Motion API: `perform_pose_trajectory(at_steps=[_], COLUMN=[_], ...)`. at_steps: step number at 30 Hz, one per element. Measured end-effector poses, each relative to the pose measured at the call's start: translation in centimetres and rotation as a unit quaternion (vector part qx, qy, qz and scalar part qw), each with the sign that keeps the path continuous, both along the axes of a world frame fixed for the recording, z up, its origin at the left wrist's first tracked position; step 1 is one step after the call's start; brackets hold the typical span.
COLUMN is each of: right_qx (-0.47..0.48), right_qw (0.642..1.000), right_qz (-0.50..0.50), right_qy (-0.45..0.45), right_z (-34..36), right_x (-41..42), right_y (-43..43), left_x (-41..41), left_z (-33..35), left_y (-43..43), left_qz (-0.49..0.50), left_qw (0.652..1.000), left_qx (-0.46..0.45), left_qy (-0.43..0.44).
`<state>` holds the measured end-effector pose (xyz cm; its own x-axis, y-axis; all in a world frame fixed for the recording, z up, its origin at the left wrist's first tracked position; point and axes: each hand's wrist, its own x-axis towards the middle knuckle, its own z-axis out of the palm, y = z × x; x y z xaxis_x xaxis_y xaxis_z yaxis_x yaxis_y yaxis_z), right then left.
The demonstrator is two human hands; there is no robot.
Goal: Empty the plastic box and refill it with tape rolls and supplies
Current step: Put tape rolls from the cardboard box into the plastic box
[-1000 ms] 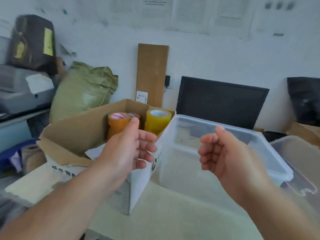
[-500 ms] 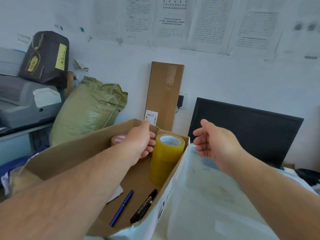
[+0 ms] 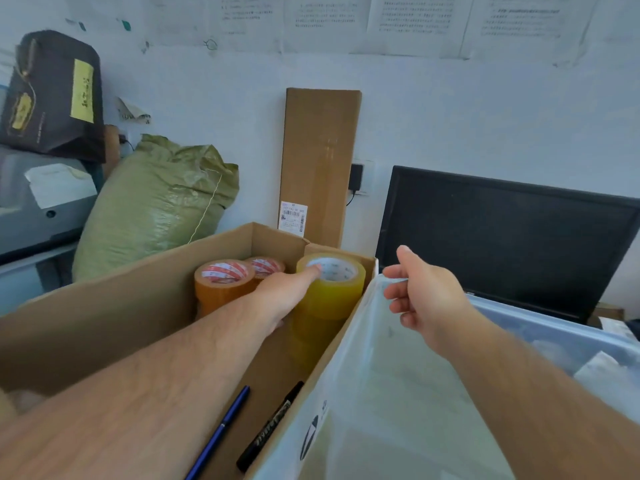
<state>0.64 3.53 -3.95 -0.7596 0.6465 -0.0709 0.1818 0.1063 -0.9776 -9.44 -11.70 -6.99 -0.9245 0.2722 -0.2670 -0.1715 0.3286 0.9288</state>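
Note:
An open cardboard box holds a stack of yellow tape rolls in its far right corner, two orange tape rolls to their left, and a blue pen and a black marker on its floor. My left hand reaches into it and grips the top yellow roll, thumb on the roll's upper rim; its fingers are hidden. The clear plastic box stands against the cardboard box on the right. My right hand hovers over its near left corner, fingers loosely curled, holding nothing.
A green woven sack lies behind the cardboard box on the left. A tall flat carton leans on the wall, and a black monitor stands behind the plastic box. A printer and a dark bag are at far left.
My left hand has moved right from the orange rolls onto the yellow roll. My right hand has sunk a little toward the plastic box's corner. The view has come closer.

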Motion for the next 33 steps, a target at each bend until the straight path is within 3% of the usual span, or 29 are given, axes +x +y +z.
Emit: perform_pose_trajectory(at_steps=[5,14,17,21,24,28,33], right_qx=[0.027,0.028,0.032,0.038,0.028,-0.047,-0.093], right_qw=[0.999,0.999,0.999,0.999,0.999,0.995,0.988], right_qz=[0.011,0.009,0.01,0.01,0.022,0.06,0.082], right_qy=[-0.016,-0.02,-0.021,-0.017,0.011,0.067,0.095], right_z=[-0.1,0.1,0.0,0.0,0.4,1.8,3.7], right_x=[-0.3,0.2,0.2,0.3,0.4,1.4,4.1], right_y=[-0.3,0.0,0.2,0.4,0.4,0.1,1.2], left_x=[-0.4,-0.9,-1.1,-0.9,-1.1,0.6,4.6], left_z=[-0.2,0.0,-0.3,0.0,1.7,4.5,5.6], left_y=[0.7,2.5,2.0,1.1,0.6,0.5,2.2], left_qz=[-0.011,0.071,0.085,0.124,0.141,0.037,-0.076], left_qw=[1.0,0.973,0.962,0.964,0.968,0.983,0.978], left_qx=[-0.027,-0.182,-0.197,-0.147,-0.061,0.106,0.101], left_qy=[-0.01,0.121,0.167,0.186,0.197,0.145,0.167])
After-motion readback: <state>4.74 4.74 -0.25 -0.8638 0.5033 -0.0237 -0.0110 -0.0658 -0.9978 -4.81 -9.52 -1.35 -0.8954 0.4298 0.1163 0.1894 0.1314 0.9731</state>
